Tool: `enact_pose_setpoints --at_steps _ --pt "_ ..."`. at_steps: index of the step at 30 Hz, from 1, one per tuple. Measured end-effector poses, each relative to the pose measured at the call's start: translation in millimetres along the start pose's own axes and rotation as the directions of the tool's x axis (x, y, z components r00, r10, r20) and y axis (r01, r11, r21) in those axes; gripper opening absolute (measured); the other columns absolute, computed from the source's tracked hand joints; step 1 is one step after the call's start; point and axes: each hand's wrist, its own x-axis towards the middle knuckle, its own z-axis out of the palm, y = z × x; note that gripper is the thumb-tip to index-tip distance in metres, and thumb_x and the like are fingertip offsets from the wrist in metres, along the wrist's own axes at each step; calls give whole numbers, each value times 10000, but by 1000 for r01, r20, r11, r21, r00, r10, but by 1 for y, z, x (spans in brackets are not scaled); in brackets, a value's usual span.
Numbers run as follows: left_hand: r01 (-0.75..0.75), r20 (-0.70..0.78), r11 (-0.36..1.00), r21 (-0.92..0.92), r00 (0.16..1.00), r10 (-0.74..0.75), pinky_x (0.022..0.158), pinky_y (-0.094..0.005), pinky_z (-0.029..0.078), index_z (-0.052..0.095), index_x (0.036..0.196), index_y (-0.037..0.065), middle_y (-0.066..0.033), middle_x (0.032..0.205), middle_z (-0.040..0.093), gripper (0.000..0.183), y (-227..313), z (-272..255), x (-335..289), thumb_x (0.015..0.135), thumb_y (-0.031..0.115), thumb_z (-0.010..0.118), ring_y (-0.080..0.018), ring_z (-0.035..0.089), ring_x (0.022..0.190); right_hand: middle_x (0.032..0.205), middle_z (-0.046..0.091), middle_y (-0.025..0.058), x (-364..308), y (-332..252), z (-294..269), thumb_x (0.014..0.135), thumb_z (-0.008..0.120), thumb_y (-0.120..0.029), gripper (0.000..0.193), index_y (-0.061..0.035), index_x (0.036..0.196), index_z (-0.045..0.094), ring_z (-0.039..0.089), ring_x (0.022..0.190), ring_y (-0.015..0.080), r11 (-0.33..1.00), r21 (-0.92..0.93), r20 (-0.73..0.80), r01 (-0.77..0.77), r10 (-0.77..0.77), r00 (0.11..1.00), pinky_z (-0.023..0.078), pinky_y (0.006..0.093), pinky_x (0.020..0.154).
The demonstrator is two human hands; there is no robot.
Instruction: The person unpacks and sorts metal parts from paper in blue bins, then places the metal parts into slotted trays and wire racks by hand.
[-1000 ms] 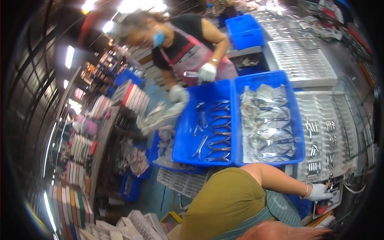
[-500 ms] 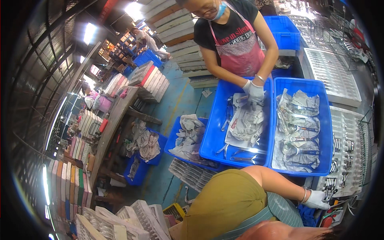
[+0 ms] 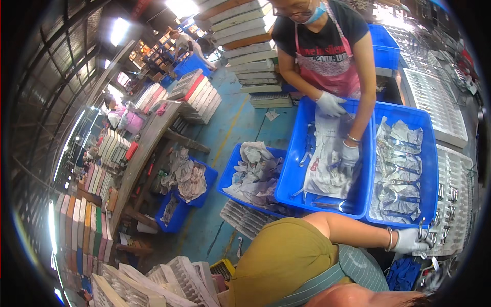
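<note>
My left hand [image 3: 410, 241], in a white glove with bracelets at the wrist, reaches to the right from my olive sleeve. Its fingers are closed around a small silver wrench [image 3: 422, 228], at the near edge of a pale slotted tray [image 3: 459, 171] with several more wrenches. My right hand does not show. Opposite me, a person in a pink apron has one gloved hand [image 3: 331, 104] at the far end of a blue crate [image 3: 288, 179]. Their other glove [image 3: 350, 154] presses on paper inside it, next to a wrench [image 3: 335, 165].
Right beside that crate, a second blue crate [image 3: 432, 189] holds wrenches laid on crumpled paper. Further left are a blue bin of paper [image 3: 225, 176], a long wooden bench [image 3: 140, 171] and stacked trays [image 3: 255, 56]. Pale moulded trays [image 3: 169, 276] lean at the lower left.
My left hand has moved up onto the near edge of the slotted tray. The other person's hands have separated, one sliding nearer over the paper. The view has shifted slightly.
</note>
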Motion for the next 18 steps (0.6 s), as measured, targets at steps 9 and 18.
enact_pose_setpoints --at_steps 9,18 --pt "400 -94 881 -253 896 -434 510 -252 427 618 774 28 -62 622 600 322 65 -87 -122 887 310 512 -139 557 524 999 536 65 -8 84 246 884 530 -227 332 -31 1149 494 511 855 128 717 -513 391 -472 685 615 409 224 704" --pt "-279 -521 634 -721 821 -231 664 -304 505 459 1193 56 -38 901 598 395 54 -95 -203 847 174 610 -182 604 851 701 518 21 -9 152 316 903 526 -165 154 -16 931 552 508 635 118 294 32 547 -955 795 263 421 222 607"
